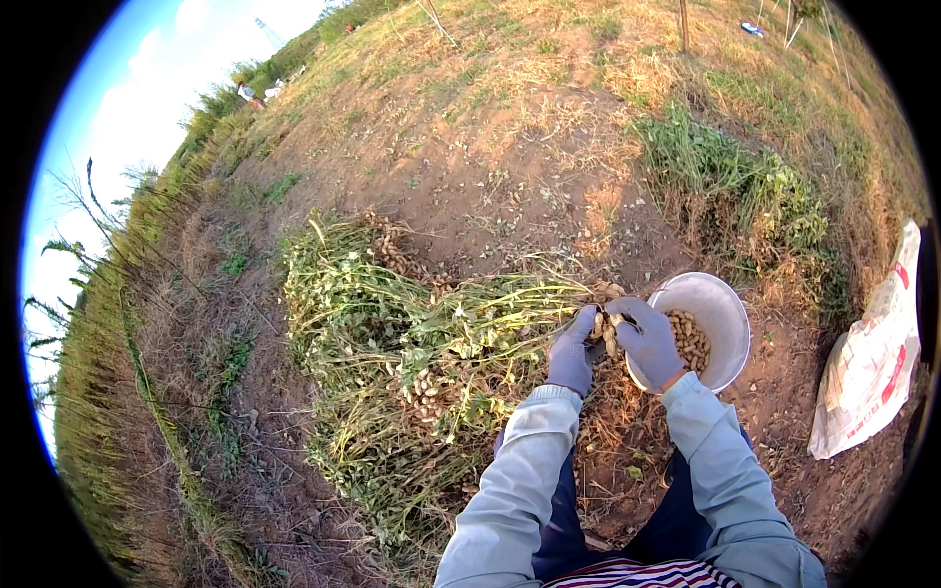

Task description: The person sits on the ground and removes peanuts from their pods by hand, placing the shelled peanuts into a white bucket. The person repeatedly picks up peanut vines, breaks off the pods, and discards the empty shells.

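Both hands wear grey gloves and meet beside a white bucket. My left hand grips the root end of a peanut plant, whose green stems stretch left over a heap of pulled peanut plants. My right hand is closed on peanut pods at those roots, in front of the bucket's left rim. Loose peanuts in their shells lie in the bottom of the bucket. More pods show among the heaped plants, and others along its upper edge. The fingertips are partly hidden.
A white woven sack with red markings stands at the right. Another pile of green plants lies beyond the bucket. Tall weeds line the left side. A person is far off at the upper left. Thin poles stand at the top.
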`<state>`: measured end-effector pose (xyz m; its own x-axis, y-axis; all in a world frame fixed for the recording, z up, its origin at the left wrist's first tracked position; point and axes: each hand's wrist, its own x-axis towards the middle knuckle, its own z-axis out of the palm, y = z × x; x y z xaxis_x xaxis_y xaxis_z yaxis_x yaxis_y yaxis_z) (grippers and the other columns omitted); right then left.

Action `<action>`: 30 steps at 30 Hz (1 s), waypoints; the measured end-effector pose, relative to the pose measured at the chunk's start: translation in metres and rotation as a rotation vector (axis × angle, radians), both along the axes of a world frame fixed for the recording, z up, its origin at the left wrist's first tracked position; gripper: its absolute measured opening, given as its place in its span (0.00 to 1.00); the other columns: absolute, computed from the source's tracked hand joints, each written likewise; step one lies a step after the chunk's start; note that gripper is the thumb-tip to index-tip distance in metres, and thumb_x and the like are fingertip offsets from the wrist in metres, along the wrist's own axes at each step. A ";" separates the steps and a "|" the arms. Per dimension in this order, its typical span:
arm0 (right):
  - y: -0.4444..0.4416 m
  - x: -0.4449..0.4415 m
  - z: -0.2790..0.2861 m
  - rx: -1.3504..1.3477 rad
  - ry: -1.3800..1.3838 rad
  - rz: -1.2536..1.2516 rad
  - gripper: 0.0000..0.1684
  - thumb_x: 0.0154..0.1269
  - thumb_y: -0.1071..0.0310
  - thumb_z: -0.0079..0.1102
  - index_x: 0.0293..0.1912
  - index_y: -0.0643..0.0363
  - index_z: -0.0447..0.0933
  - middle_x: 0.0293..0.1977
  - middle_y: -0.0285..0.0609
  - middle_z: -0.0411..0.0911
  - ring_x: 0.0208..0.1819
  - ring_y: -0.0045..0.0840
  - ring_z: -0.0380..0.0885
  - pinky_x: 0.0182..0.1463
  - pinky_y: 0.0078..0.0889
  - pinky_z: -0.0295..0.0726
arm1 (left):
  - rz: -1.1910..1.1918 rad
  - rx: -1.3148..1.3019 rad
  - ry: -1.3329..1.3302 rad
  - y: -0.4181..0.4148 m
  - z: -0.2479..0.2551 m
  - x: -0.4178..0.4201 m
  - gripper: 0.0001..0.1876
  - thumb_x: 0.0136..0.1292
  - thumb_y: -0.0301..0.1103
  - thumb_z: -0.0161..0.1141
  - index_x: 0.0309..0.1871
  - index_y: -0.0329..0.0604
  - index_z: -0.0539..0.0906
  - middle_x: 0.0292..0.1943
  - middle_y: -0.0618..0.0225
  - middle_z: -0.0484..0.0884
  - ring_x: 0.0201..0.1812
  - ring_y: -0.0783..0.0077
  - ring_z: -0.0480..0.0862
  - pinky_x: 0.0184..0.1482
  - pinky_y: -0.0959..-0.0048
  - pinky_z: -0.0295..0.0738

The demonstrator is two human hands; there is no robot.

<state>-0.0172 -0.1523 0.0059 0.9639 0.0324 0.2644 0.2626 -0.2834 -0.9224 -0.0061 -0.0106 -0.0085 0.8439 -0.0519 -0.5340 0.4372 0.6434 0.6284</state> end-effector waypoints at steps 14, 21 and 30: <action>0.011 -0.002 -0.004 -0.017 0.068 -0.087 0.15 0.55 0.63 0.66 0.39 0.61 0.75 0.32 0.43 0.78 0.34 0.32 0.79 0.41 0.30 0.77 | -0.057 0.135 0.007 -0.002 -0.015 0.002 0.16 0.65 0.42 0.64 0.52 0.44 0.82 0.41 0.69 0.82 0.40 0.74 0.81 0.43 0.72 0.79; 0.010 -0.003 -0.007 -0.008 0.051 -0.136 0.13 0.56 0.63 0.65 0.38 0.61 0.77 0.35 0.43 0.80 0.36 0.33 0.81 0.41 0.31 0.78 | -0.078 0.183 -0.029 -0.004 -0.011 -0.003 0.16 0.63 0.44 0.65 0.49 0.45 0.84 0.40 0.73 0.82 0.40 0.77 0.80 0.42 0.75 0.78; 0.009 0.000 -0.012 -0.131 -0.133 -0.167 0.10 0.53 0.68 0.63 0.35 0.63 0.75 0.32 0.45 0.77 0.34 0.36 0.78 0.41 0.32 0.76 | -0.040 0.174 0.005 -0.012 0.000 -0.003 0.17 0.58 0.41 0.71 0.45 0.41 0.83 0.38 0.69 0.83 0.36 0.76 0.82 0.39 0.76 0.79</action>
